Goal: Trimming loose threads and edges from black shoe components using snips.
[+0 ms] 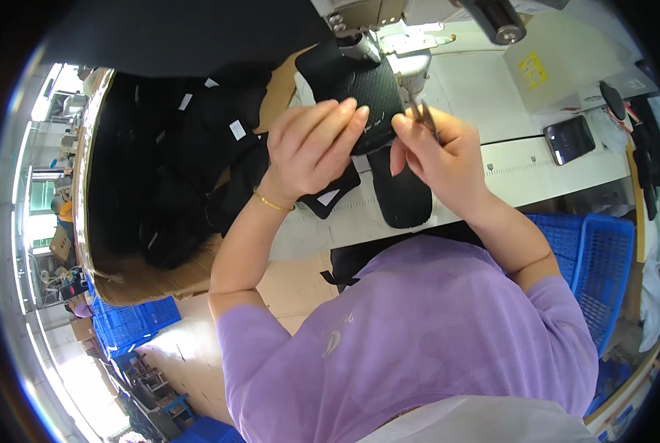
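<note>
My left hand (315,144) is closed on a textured black fabric piece (374,85), its fingertips pressing on the near left part. The piece is raised under the sewing machine head (359,46). My right hand (444,159) is closed around small metal thread snips (423,112), their blades pointing up beside the piece's right edge. My right thumb and fingertip come close to the piece's lower right corner; whether they also pinch a thread is too small to tell. Beneath, on the table, lies another black piece (404,196) with rounded corners.
A cardboard box (152,284) at the left holds many black fabric pieces with white labels. The white sewing table (518,166) carries a printed scale and a phone (569,139). Blue plastic baskets (603,273) stand at the right, and another blue crate (134,325) at the left.
</note>
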Demonstrator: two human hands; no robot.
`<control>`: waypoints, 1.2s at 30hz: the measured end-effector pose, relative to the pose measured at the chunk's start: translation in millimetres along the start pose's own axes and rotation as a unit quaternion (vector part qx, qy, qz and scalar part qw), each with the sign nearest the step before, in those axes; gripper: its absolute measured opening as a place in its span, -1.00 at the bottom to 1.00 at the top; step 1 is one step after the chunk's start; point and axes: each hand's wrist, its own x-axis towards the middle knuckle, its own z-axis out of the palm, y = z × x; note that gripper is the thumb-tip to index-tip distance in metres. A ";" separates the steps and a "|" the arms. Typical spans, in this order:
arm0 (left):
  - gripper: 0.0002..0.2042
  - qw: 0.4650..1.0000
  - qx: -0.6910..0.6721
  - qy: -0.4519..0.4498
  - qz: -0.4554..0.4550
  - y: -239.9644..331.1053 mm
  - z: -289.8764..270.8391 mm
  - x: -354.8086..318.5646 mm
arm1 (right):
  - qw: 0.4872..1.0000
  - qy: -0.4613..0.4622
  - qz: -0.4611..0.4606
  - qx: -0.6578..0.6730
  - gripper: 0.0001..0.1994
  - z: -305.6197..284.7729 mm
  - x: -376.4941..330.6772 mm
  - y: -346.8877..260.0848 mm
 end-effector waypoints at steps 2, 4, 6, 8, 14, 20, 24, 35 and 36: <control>-0.68 1.000 -0.012 0.016 -0.015 -4.4 2.7 -3.3 | 1.000 0.001 0.012 0.019 -0.65 0.4 -0.7 -2.3; -0.67 0.999 -0.009 0.039 0.000 -9.6 7.6 -4.7 | 0.993 0.001 0.047 0.113 -0.67 0.8 -0.1 -3.8; -0.66 0.999 -0.004 0.041 -0.002 -10.2 10.6 -7.2 | 0.992 0.005 0.043 0.122 -0.68 -1.2 1.7 -1.3; -0.66 0.999 0.017 0.042 0.005 -10.2 12.0 -8.7 | 0.992 -0.006 0.045 0.119 -0.68 -3.0 3.8 0.5; -0.65 0.999 0.023 0.034 0.004 -6.6 11.4 -5.9 | 0.999 -0.009 0.038 0.037 -0.68 -4.1 3.7 1.7; -0.66 0.998 -0.026 0.060 -0.001 -9.8 21.2 -1.2 | 0.994 0.006 0.068 0.090 -0.69 2.4 -2.5 -3.3; -0.71 0.998 -0.029 0.063 -0.012 -14.0 22.0 2.8 | 0.996 0.005 0.046 0.075 -0.68 4.6 2.8 -3.0; -0.65 0.997 -0.026 0.054 -0.042 -23.4 29.0 -1.8 | 0.992 0.006 0.047 0.116 -0.73 8.4 16.3 2.9; -0.65 0.997 -0.025 0.054 -0.047 -23.1 29.3 -1.7 | 0.992 0.001 0.043 0.118 -0.73 8.4 17.0 2.8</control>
